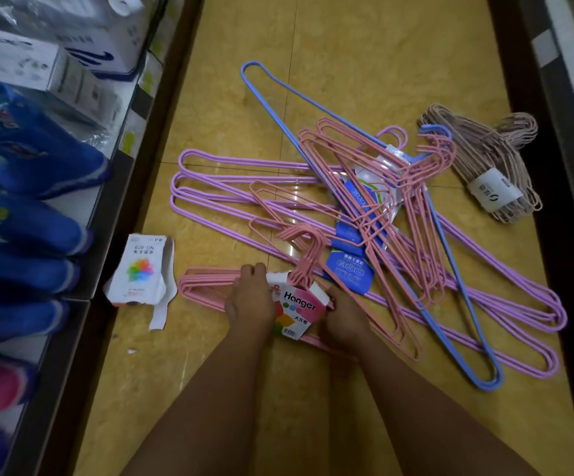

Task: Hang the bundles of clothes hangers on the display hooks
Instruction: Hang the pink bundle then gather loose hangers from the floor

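Hands are seen low on the yellow floor (230,108). A pink hanger bundle (203,286) with a white "Hanger" sleeve (297,305) is held at both sides: the left hand (249,298) is curled round its left part, and the right hand (345,317) is pinched on the sleeve's right edge. Just left, a torn paper sleeve (141,273) is laid flat. Beyond the hands, loose pink hangers (378,187), long purple hangers (244,180) and blue hangers (278,84) are piled across each other, with blue labels (349,269) among them. Farther right, a pale banded bundle (485,159) is set apart. Blue slippers (28,149) and boxes (38,63) are kept on the left shelf.
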`<move>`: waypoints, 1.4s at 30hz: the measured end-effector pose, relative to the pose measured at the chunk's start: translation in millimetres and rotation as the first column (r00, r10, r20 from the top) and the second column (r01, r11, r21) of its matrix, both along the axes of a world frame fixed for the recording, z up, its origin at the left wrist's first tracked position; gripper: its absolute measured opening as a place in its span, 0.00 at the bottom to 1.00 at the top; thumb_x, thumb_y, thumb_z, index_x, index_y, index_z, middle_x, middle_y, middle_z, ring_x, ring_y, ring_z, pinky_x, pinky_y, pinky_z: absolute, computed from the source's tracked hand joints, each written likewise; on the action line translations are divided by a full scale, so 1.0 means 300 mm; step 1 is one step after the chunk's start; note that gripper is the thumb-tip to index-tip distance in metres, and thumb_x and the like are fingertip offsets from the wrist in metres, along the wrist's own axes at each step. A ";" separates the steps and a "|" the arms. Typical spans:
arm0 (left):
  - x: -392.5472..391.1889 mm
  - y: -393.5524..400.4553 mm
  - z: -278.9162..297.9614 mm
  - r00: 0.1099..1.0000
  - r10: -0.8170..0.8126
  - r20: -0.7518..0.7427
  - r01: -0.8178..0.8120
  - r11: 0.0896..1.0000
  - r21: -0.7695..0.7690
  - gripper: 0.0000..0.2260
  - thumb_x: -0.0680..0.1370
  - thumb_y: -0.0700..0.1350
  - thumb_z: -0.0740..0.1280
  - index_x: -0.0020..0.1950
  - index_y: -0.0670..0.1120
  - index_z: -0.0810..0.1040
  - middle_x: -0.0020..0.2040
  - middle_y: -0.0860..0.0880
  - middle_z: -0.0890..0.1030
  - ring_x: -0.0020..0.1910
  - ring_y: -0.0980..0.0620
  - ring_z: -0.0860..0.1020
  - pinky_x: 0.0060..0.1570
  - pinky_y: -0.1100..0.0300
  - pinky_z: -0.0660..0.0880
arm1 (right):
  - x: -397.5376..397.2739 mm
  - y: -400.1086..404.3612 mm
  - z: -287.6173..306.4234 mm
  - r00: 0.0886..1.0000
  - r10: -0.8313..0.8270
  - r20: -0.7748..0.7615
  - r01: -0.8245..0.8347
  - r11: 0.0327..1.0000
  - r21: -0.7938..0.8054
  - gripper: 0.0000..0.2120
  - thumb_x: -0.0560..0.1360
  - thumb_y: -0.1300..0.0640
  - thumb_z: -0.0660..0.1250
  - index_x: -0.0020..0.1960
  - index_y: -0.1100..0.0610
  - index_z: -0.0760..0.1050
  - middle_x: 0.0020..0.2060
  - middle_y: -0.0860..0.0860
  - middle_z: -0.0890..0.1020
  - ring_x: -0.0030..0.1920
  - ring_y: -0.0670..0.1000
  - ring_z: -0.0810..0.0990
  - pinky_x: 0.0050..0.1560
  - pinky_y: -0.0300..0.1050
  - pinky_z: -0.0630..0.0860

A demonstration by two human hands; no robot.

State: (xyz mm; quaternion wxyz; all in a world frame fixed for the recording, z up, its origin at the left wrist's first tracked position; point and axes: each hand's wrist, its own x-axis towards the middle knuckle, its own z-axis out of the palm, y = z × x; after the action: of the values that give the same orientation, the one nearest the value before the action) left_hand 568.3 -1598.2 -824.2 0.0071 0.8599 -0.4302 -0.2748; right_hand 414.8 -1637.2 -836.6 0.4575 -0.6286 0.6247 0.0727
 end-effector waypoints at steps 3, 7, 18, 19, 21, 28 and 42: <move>-0.003 -0.018 0.057 0.973 -0.094 0.212 0.092 0.996 0.021 0.17 0.78 0.42 0.61 0.67 0.50 0.67 0.62 0.47 0.68 0.60 0.48 0.69 0.51 0.56 0.70 | 0.003 -0.054 0.060 0.998 0.054 -0.018 -0.055 0.998 -0.030 0.16 0.74 0.54 0.65 0.61 0.47 0.74 0.58 0.50 0.79 0.56 0.57 0.78 0.58 0.53 0.73; 0.011 -0.050 0.103 0.947 -0.198 0.252 0.191 0.980 0.052 0.20 0.77 0.45 0.65 0.69 0.53 0.69 0.71 0.47 0.64 0.70 0.47 0.62 0.67 0.52 0.60 | -0.017 -0.129 0.132 0.991 0.133 -0.022 -0.134 0.990 -0.043 0.16 0.75 0.60 0.62 0.61 0.51 0.75 0.59 0.52 0.79 0.61 0.58 0.76 0.62 0.53 0.70; -0.023 -0.045 0.590 0.983 -0.173 -0.054 0.170 0.984 -0.051 0.15 0.73 0.41 0.67 0.59 0.49 0.73 0.54 0.46 0.80 0.55 0.43 0.77 0.59 0.49 0.70 | -0.074 -0.135 0.612 0.984 0.136 -0.114 -0.157 0.967 -0.201 0.12 0.75 0.58 0.66 0.57 0.51 0.75 0.54 0.54 0.79 0.58 0.58 0.76 0.62 0.57 0.69; -0.019 -0.041 0.671 0.984 -0.171 -0.049 0.168 0.984 -0.056 0.15 0.73 0.41 0.66 0.60 0.49 0.73 0.54 0.45 0.80 0.55 0.42 0.77 0.58 0.49 0.70 | -0.070 -0.133 0.687 0.984 0.131 -0.123 -0.157 0.962 -0.224 0.13 0.74 0.60 0.65 0.58 0.51 0.75 0.54 0.54 0.79 0.57 0.59 0.76 0.61 0.56 0.69; -0.015 -0.029 0.811 0.985 -0.167 -0.041 0.164 0.984 -0.068 0.17 0.74 0.42 0.65 0.63 0.50 0.72 0.56 0.44 0.79 0.57 0.42 0.76 0.56 0.50 0.70 | -0.056 -0.124 0.824 0.978 0.142 -0.153 -0.178 0.950 -0.257 0.17 0.72 0.66 0.63 0.58 0.53 0.75 0.53 0.55 0.80 0.56 0.59 0.76 0.62 0.55 0.69; 0.051 0.041 1.363 0.995 -0.064 -0.077 0.049 0.982 -0.180 0.14 0.74 0.37 0.62 0.58 0.47 0.74 0.53 0.43 0.80 0.54 0.41 0.76 0.44 0.53 0.68 | 0.029 -0.089 1.373 0.974 0.181 -0.134 -0.215 0.921 -0.324 0.19 0.73 0.63 0.62 0.61 0.50 0.76 0.56 0.55 0.80 0.61 0.59 0.75 0.66 0.56 0.65; 0.137 0.252 2.138 0.997 0.064 -0.031 -0.070 0.944 -0.323 0.15 0.73 0.38 0.62 0.58 0.49 0.76 0.52 0.45 0.81 0.51 0.43 0.78 0.48 0.53 0.72 | 0.148 0.032 2.186 0.815 0.459 -0.354 -0.579 0.664 -0.473 0.15 0.73 0.58 0.67 0.59 0.55 0.72 0.55 0.54 0.77 0.56 0.58 0.75 0.49 0.47 0.69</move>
State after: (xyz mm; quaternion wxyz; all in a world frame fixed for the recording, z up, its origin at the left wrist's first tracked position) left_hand 609.2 -1522.5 -182.8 0.1617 0.8584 -0.4399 -0.2086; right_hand 459.2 -1627.6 -180.8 0.1456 -0.8755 0.4541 0.0781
